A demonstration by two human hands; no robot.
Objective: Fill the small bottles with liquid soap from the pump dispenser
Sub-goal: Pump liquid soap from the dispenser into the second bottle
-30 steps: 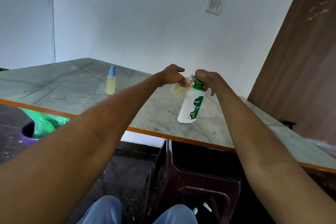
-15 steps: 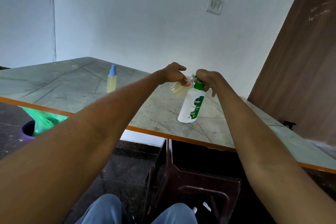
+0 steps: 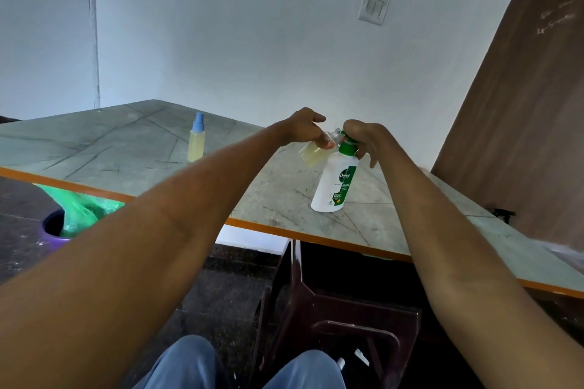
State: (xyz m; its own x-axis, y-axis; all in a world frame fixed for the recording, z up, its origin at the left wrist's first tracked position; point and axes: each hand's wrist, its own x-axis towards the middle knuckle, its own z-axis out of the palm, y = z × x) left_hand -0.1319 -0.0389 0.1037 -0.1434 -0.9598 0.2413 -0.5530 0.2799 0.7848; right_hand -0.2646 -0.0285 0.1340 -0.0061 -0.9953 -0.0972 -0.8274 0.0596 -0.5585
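Note:
A white pump dispenser [image 3: 333, 185] with a green label and green pump head stands on the marble table [image 3: 132, 151]. My right hand [image 3: 363, 139] rests curled over the pump head. My left hand [image 3: 305, 128] holds a small clear bottle [image 3: 311, 155] tilted in the air, its open neck against the pump's spout. That bottle is partly filled with pale yellow liquid. A second small bottle [image 3: 196, 139] of yellow liquid, with a blue spray cap, stands upright further left on the table.
The table's orange front edge [image 3: 262, 226] runs across the view. A purple bin lined with a green bag [image 3: 68, 218] sits on the floor at the left. A dark plastic stool [image 3: 347, 309] stands under the table by my knees. A brown wall panel rises at the right.
Both hands and the small bottle stay at the pump head. The view has shifted slightly; nothing else has visibly moved.

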